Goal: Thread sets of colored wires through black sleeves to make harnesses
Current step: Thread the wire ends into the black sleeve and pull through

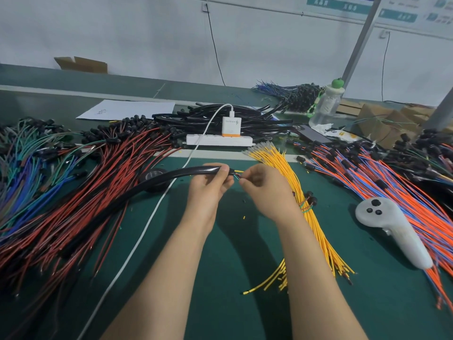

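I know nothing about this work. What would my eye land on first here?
The two hands at the centre: the left hand grips the end of a black sleeve, and the right hand pinches coloured wire ends at its mouth. Around them lie heaps of wires: red wires on the left, yellow wires by the right wrist, orange and blue wires on the right.

Looking over a dark green bench top (220, 253) onto a plain pale wall (147, 33) at twelve o'clock. Catching a black cord (215, 50) hanging there, blue notices (343, 6) at one, a grey post (360, 42) at two, a cardboard box (82, 64) at ten.
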A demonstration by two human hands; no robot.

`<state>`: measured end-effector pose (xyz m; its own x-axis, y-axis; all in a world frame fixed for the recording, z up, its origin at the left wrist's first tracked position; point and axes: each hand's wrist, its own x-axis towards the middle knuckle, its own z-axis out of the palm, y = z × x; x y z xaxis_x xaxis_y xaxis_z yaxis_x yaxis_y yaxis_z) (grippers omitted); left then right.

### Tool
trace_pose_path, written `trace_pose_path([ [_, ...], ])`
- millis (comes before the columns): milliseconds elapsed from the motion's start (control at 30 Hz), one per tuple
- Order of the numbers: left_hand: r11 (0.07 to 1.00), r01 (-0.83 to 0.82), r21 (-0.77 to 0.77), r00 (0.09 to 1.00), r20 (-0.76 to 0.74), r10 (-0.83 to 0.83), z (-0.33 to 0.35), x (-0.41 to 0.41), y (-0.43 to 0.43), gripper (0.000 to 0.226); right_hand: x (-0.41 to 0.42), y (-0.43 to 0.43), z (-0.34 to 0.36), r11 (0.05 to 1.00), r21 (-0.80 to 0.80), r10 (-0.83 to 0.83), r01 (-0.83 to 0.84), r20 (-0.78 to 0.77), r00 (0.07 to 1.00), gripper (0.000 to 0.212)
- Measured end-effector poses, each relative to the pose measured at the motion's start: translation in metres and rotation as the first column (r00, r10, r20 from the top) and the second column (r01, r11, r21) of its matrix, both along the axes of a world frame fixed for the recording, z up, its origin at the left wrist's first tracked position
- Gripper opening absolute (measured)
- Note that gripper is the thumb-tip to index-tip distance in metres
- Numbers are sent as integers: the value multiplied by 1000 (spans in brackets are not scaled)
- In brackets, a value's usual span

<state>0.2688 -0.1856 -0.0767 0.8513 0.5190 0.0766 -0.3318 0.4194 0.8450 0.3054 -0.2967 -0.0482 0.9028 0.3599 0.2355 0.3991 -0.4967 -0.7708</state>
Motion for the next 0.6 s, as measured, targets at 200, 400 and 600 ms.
trace_pose_path([
  [200,1000,-13,8,1000,-11,13,0,-1,0,15,0,0,-2,989,149,25,-10,-103,994,3],
  [400,1000,-22,-3,999,-29,21,0,1,1,13,0,3,-2,986,158,-65,58,40,997,7],
  [600,1000,-12,-13,1000,-19,12,0,1,1,12,-4,4,-2,994,102,-53,33,202,978,6],
])
